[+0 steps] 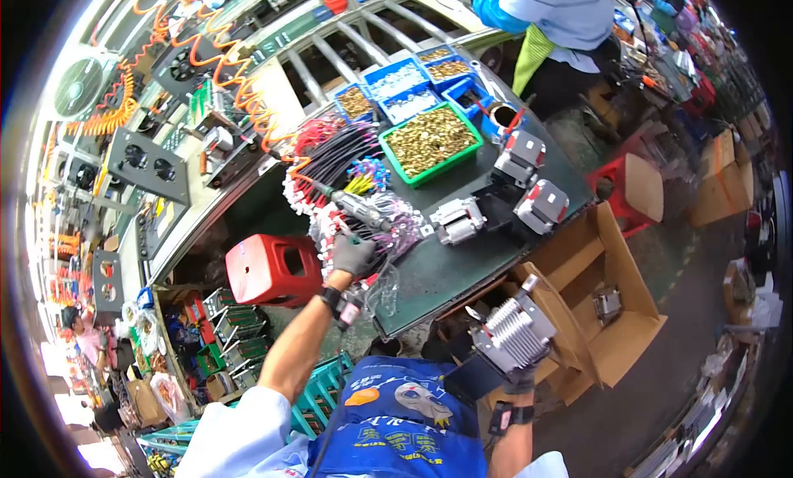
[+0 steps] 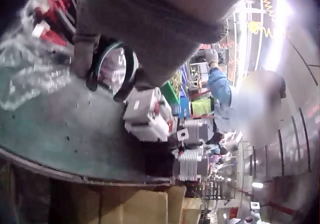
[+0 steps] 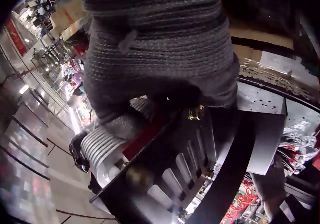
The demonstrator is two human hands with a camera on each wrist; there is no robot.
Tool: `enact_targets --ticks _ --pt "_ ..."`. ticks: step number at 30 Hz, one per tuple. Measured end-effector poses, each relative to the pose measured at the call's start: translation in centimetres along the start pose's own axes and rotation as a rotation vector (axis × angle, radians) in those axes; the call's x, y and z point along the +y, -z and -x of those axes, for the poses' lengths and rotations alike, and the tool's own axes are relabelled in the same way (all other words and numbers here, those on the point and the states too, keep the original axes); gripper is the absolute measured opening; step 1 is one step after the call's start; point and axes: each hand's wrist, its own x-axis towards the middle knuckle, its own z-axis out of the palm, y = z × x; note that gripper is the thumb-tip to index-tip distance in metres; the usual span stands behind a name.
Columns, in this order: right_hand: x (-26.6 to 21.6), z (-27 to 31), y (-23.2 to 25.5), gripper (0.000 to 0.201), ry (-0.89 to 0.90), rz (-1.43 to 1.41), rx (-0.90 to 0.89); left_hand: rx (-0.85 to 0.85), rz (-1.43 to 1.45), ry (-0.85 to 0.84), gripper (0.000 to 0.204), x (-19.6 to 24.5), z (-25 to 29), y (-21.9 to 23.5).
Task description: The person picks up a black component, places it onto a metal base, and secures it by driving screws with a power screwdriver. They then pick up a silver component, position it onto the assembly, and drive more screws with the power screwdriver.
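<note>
My gloved left hand (image 1: 353,255) is at the near edge of a pile of wires with white connectors (image 1: 396,222), just below a grey tool (image 1: 362,209) lying on them. In the left wrist view, the left hand (image 2: 135,34) has its fingers apart above the table; whether they touch a wire is unclear. My right hand (image 1: 520,380) grips a finned metal part (image 1: 514,336) with a black plate, held off the table near the apron. The right wrist view has the right hand (image 3: 160,64) over the silver fins (image 3: 102,151) and slotted black plate (image 3: 165,184).
On the table (image 1: 446,280) are a green tray of brass pieces (image 1: 429,143), blue bins (image 1: 401,81) and several finned metal units (image 1: 541,205). An open cardboard box (image 1: 624,313) stands at the right, a red stool (image 1: 273,270) at the left. Another person (image 1: 553,15) is beyond the table.
</note>
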Motion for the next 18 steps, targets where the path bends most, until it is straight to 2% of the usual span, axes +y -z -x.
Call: enact_targets --ticks 2,4,6,7,8,9,10,12,14,16,17,18 --pt "0.7 -0.2 -0.9 0.043 0.018 0.041 -0.024 -0.015 -0.228 0.035 0.064 0.9 -1.0 1.5" --pt "1.4 -0.3 -1.5 0.043 0.038 0.066 -0.030 0.253 -0.533 -0.110 0.062 4.0 0.8 1.8" --pt "1.8 0.0 -1.6 0.043 0.060 0.084 -0.020 0.447 -0.368 -0.369 0.060 6.8 2.1 0.4" --pt "1.8 0.2 -1.5 0.043 0.068 0.090 -0.013 0.423 -0.380 -0.539 0.058 7.4 1.1 -1.3" --pt "1.9 0.3 -1.4 0.044 0.076 0.092 -0.008 0.216 -0.307 -0.574 0.059 10.2 2.1 -2.1" --pt "1.8 0.4 -1.2 0.044 0.067 0.078 -0.008 0.116 -0.230 -0.630 0.057 12.3 2.3 -3.5" --pt "1.7 0.9 -1.0 0.045 0.059 0.050 -0.009 0.059 -0.189 -0.719 0.056 14.6 2.0 -5.3" --pt "1.4 1.8 -0.6 0.046 0.045 -0.008 -0.009 -0.007 -0.280 -0.733 0.056 19.3 1.6 -8.2" --pt "1.1 3.0 -0.2 0.048 0.038 -0.067 -0.005 -0.155 -0.252 -0.597 0.053 22.6 0.4 -10.7" --pt "0.8 4.5 0.5 0.049 0.034 -0.134 0.005 -0.348 -0.394 -0.506 0.052 24.5 -0.2 -11.5" --pt "0.7 5.4 0.7 0.050 0.036 -0.167 0.012 -0.390 -0.501 -0.432 0.050 24.4 -1.9 -12.6" --pt "0.6 6.4 1.0 0.050 0.041 -0.200 0.024 -0.426 -0.482 -0.375 0.054 23.5 -3.2 -13.7"
